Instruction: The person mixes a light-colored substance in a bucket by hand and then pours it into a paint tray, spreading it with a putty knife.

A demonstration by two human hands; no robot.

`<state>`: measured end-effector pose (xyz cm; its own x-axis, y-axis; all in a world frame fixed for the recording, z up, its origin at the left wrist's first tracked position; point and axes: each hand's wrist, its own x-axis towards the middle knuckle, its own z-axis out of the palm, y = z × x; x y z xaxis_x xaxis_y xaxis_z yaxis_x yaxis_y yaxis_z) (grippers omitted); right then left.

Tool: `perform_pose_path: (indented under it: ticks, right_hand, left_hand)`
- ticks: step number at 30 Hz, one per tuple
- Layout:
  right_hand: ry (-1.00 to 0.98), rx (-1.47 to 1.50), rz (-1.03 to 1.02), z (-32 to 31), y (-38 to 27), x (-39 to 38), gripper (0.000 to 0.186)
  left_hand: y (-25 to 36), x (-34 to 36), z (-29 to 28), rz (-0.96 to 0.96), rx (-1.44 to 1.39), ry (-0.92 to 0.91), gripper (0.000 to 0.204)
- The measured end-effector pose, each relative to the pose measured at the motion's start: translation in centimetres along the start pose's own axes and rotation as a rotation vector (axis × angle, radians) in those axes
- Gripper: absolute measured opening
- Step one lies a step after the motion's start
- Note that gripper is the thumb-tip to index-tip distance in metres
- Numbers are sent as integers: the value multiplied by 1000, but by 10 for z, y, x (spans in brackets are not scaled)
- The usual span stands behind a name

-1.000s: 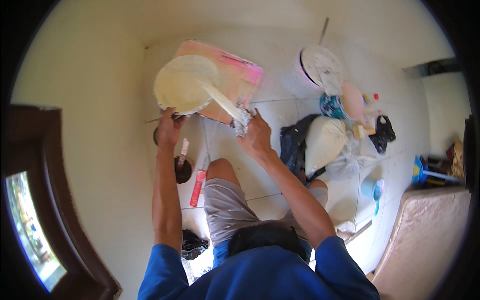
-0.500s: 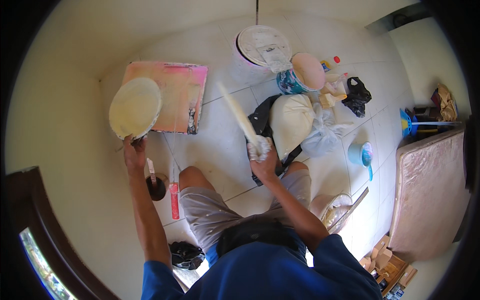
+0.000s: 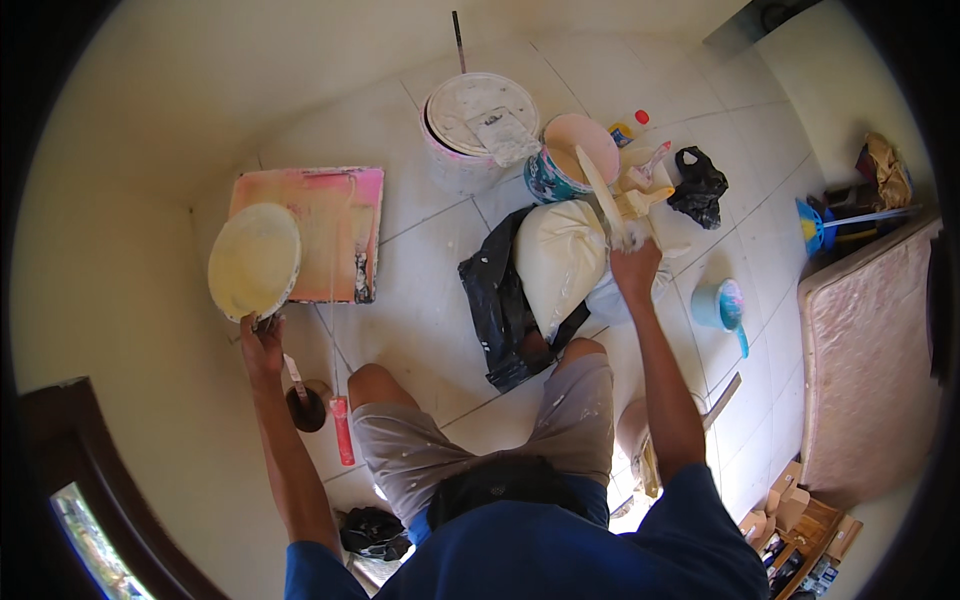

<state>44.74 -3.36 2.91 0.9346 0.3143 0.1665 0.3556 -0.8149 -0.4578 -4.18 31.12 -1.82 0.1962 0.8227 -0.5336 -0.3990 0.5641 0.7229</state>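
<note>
Pale cream walls [image 3: 110,250] curve around from nine to two o'clock, above a glossy white tiled floor [image 3: 420,290] crossed by thin dark joints. At eight o'clock, a dark brown frame [image 3: 62,430] surrounds a bright window-like pane [image 3: 95,535]. A beige, mattress-like slab [image 3: 870,370] stands at three o'clock. Strong light whitens the tiles towards four o'clock.

Pale yellow bowl [image 3: 252,260], whitish paddle [image 3: 601,195], pink-and-orange tray [image 3: 318,248], red handle [image 3: 342,432]
</note>
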Motion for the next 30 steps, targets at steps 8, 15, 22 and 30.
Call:
perform_pose_path:
  ticks: [8, 15, 22, 30]
  right_hand:
    - [467, -404, -526, 12, -74, 56, 39]
    - [-679, 275, -380, 133, -179, -139, 33]
    - [-821, 109, -335, 213, -257, -195, 28]
    - [-797, -77, -324, 222, -283, -182, 24]
  left_hand:
    - [10, 5, -5, 45, 6, 47, 28]
    - [36, 11, -4, 44, 279, 138, 35]
    - [51, 7, 5, 53, 420, 121, 37]
    - [60, 9, 1, 57, 425, 129, 35]
